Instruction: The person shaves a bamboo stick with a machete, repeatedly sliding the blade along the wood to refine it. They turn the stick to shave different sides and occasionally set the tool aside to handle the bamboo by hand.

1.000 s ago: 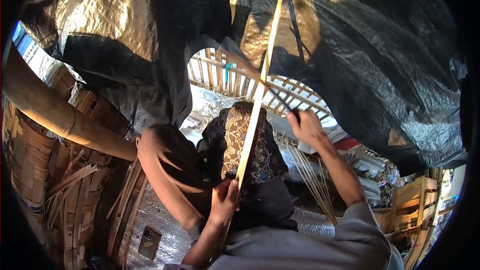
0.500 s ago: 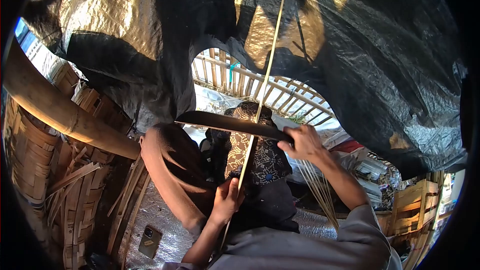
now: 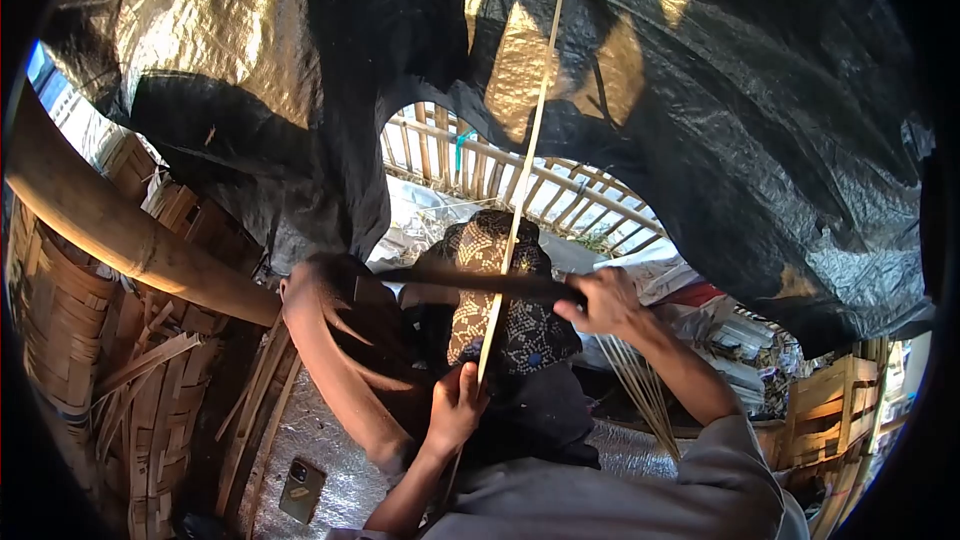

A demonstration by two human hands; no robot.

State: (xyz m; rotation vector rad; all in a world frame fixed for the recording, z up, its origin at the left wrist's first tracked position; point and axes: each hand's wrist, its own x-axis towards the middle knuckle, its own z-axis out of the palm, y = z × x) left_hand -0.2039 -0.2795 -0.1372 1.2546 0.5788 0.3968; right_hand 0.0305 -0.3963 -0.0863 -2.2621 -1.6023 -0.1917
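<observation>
A long, thin bamboo strip rises from my lap toward the black tarp. My left hand is closed around its lower part. In my right hand is the handle end of a machete, its dark blade pointing left and somewhat blurred. The blade lies across the strip, above my left hand. Beneath both, a brown and black patterned cloth covers part of my lap.
Woven bamboo baskets and a thick bamboo pole stand at left. A phone lies on the silvery mat. Thin strips lean by my right forearm. A black tarp hangs ahead, with a bamboo fence behind it.
The machete has come down along the bamboo strip toward my left hand, its blade now closer to level. My left hand keeps its hold, and the strip's top has shifted slightly left.
</observation>
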